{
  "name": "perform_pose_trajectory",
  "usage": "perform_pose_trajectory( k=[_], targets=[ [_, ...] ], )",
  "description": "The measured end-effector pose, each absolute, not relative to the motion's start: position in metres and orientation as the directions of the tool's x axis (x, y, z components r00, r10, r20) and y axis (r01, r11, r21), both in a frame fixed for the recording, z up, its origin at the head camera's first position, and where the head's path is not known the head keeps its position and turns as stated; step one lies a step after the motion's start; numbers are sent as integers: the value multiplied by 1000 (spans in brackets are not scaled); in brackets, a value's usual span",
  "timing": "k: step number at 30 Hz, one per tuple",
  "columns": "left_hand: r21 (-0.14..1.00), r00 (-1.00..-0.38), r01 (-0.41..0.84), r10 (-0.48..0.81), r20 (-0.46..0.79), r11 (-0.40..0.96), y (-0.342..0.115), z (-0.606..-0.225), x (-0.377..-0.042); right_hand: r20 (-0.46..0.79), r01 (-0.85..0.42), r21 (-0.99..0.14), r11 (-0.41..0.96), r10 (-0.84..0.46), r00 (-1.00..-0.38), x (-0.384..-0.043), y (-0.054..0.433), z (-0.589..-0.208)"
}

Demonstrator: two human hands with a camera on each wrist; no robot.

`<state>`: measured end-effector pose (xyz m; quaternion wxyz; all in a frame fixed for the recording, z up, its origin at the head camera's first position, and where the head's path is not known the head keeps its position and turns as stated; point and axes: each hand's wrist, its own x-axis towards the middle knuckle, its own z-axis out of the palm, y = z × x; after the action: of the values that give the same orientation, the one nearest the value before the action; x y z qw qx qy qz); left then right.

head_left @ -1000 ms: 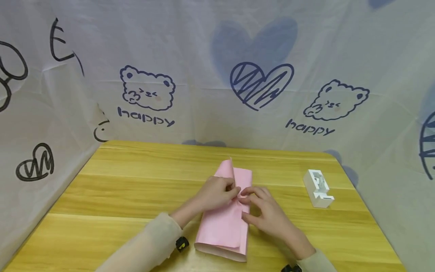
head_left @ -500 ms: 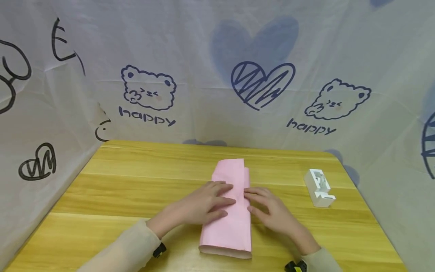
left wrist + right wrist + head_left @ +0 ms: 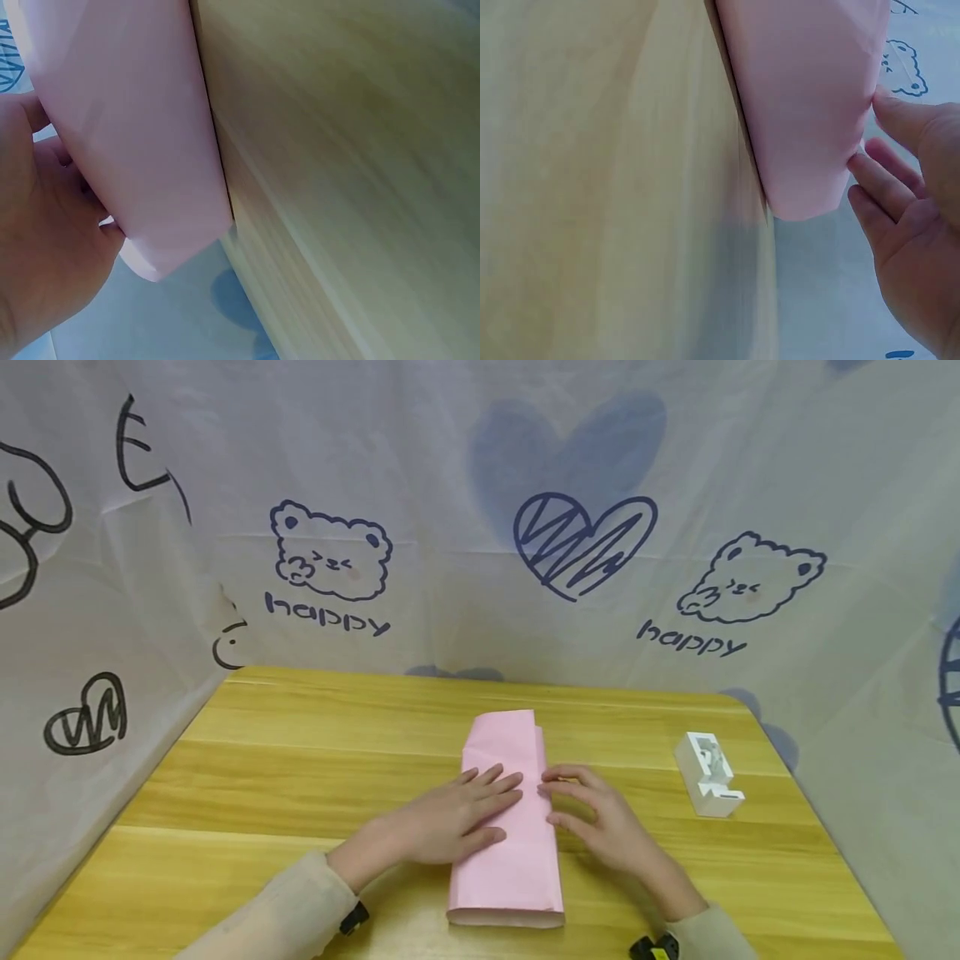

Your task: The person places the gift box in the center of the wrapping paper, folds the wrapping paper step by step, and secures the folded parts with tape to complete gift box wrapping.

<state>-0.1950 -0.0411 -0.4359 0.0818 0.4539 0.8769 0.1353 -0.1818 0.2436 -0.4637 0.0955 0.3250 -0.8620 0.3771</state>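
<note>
A pink paper [image 3: 510, 868], folded into a long flattened tube, lies lengthwise on the table in the head view, its near end a little open. My left hand [image 3: 450, 818] rests on top of it with spread fingers. At the paper's right edge, the fingertips of my right hand [image 3: 607, 822] touch the side, the fingers slightly bent. The left wrist view shows one rounded side of the pink paper [image 3: 135, 135] beside the left hand [image 3: 52, 232]. In the right wrist view, the thumb and fingers of the right hand [image 3: 922, 202] touch the other side of the paper [image 3: 802, 112].
A small white tape dispenser [image 3: 707, 774] stands on the right part of the wooden table [image 3: 300, 752]. Behind and beside the table hangs a white cloth [image 3: 450, 568] with drawn bears and hearts.
The left hand has let go of the paper's flap edge and now lies flat on top. The flap has come down over the right side. The right hand has shifted slightly to the right.
</note>
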Motion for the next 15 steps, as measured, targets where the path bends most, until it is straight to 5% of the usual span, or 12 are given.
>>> perform_pose_trajectory(
  k=[10,15],
  targets=[
    [370,-587,753,809,7,543,-42,-434,-199,329,-593,-532,605,-497,-803,-172,239,-457],
    [343,-642,730,765,51,590,-51,-434,-209,312,-568,-547,615,-480,-820,-170,237,-457]
  ],
)
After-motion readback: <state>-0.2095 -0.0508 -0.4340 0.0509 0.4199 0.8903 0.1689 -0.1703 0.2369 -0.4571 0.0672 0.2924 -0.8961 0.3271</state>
